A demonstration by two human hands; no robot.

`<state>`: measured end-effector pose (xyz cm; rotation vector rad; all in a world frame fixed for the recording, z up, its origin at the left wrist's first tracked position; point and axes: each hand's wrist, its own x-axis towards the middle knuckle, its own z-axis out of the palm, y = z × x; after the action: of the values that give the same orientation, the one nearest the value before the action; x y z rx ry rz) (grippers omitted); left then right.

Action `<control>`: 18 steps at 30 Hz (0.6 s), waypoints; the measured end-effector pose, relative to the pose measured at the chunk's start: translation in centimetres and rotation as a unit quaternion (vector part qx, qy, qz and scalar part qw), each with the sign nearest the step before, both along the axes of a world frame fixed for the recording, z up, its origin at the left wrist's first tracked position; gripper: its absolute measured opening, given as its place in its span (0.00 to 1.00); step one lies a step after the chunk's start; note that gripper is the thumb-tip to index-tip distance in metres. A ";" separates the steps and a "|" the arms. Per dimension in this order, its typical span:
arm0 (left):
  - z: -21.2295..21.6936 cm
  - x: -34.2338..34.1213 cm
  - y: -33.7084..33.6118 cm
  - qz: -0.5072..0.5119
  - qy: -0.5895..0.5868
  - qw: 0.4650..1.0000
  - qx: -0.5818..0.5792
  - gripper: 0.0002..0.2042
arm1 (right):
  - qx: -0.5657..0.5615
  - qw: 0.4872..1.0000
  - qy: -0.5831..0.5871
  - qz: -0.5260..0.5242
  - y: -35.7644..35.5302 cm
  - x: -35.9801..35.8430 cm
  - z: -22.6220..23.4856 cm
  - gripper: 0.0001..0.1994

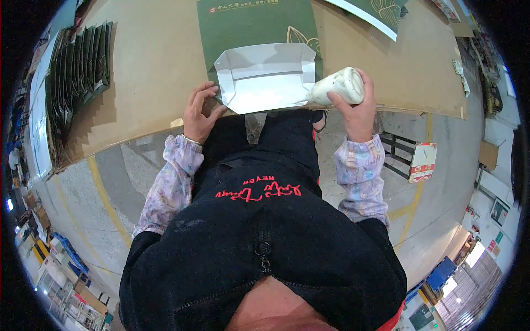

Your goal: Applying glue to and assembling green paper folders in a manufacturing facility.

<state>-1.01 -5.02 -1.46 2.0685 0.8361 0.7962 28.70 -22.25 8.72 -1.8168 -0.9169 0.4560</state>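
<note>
A green paper bag with gold print lies on the table in front of me. Its near end is folded open, showing white inner flaps. My right hand is wrapped round a white, stained squeeze bottle, tilted on its side. The bottle's narrow tip points left, at the right corner of the near flap; whether it touches is hard to tell. At the bag's left edge rests my left hand, thumb and fingers apart, with the fingertips beside the folded corner.
Brown cardboard covers the table, whose near edge runs just in front of my body. A row of folded green bags stands at the left. Another green sheet lies at the far right. A dark-framed stool stands on the floor.
</note>
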 end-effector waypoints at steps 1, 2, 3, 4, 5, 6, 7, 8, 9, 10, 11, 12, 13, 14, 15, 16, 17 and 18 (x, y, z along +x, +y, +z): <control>-0.1 -0.1 0.0 0.001 -0.002 1.000 -0.008 0.21 | 0.000 1.000 -0.001 0.000 0.2 -0.1 0.0 0.36; -0.3 -0.1 0.0 0.001 -0.003 1.000 -0.008 0.21 | 0.017 1.000 0.024 0.000 0.3 -0.3 0.1 0.35; -0.5 -0.2 0.1 -0.001 -0.007 1.000 -0.009 0.21 | 0.035 0.998 0.049 -0.001 0.4 -0.3 0.1 0.35; -0.3 -0.2 0.1 -0.002 -0.011 1.000 -0.010 0.21 | 0.034 0.998 0.048 -0.001 0.3 -0.1 0.1 0.35; -0.2 -0.1 0.1 -0.002 -0.011 1.000 -0.010 0.21 | 0.053 0.996 0.074 -0.025 0.0 0.4 0.0 0.34; -0.1 -0.1 0.1 -0.001 -0.006 1.000 0.007 0.21 | 0.072 0.991 0.100 -0.049 -0.3 0.9 -0.1 0.34; 0.1 0.1 0.1 0.000 -0.001 1.000 0.025 0.21 | 0.072 0.991 0.098 -0.050 -0.6 1.5 -0.3 0.34; 0.1 0.1 0.0 -0.002 -0.002 1.000 0.025 0.21 | 0.090 0.986 0.123 -0.073 -1.0 2.2 -0.6 0.33; 0.1 0.0 0.0 -0.001 0.000 1.000 0.012 0.21 | 0.107 0.978 0.148 -0.097 -1.3 2.7 -0.9 0.33; 0.1 -0.1 -0.1 0.001 0.003 1.000 -0.001 0.21 | 0.107 0.979 0.147 -0.096 -1.5 3.0 -0.9 0.33; 0.0 -0.2 0.0 0.001 0.001 1.000 -0.001 0.21 | 0.112 0.975 0.153 -0.115 -1.6 3.2 -1.0 0.33; -0.2 -0.3 0.1 0.002 -0.008 1.000 -0.005 0.21 | 0.116 0.971 0.160 -0.133 -1.7 3.4 -1.0 0.33; -0.1 -0.2 0.0 0.001 -0.017 1.000 -0.010 0.21 | 0.116 0.972 0.158 -0.134 -1.9 3.6 -1.1 0.33; -0.1 -0.1 0.0 0.000 -0.020 1.000 -0.010 0.21 | 0.125 0.966 0.165 -0.152 -2.0 3.8 -1.2 0.33; 0.0 -0.1 0.0 0.001 -0.010 1.000 -0.002 0.21 | 0.135 0.961 0.173 -0.169 -2.1 4.0 -1.2 0.33; 0.1 -0.1 -0.1 0.002 0.002 1.000 0.006 0.21 | 0.135 0.961 0.173 -0.170 -2.1 4.0 -1.1 0.33; 0.1 -0.1 -0.1 0.002 0.002 1.000 0.006 0.21 | 0.130 0.959 0.176 -0.178 -2.0 4.0 -0.9 0.33; 0.0 -0.1 -0.1 0.003 0.001 1.000 0.001 0.21 | 0.125 0.958 0.179 -0.186 -2.0 4.0 -0.9 0.34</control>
<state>-1.14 -5.09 -1.48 2.0708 0.8422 0.7985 32.65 -24.21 7.87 -1.5589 -0.3519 0.3912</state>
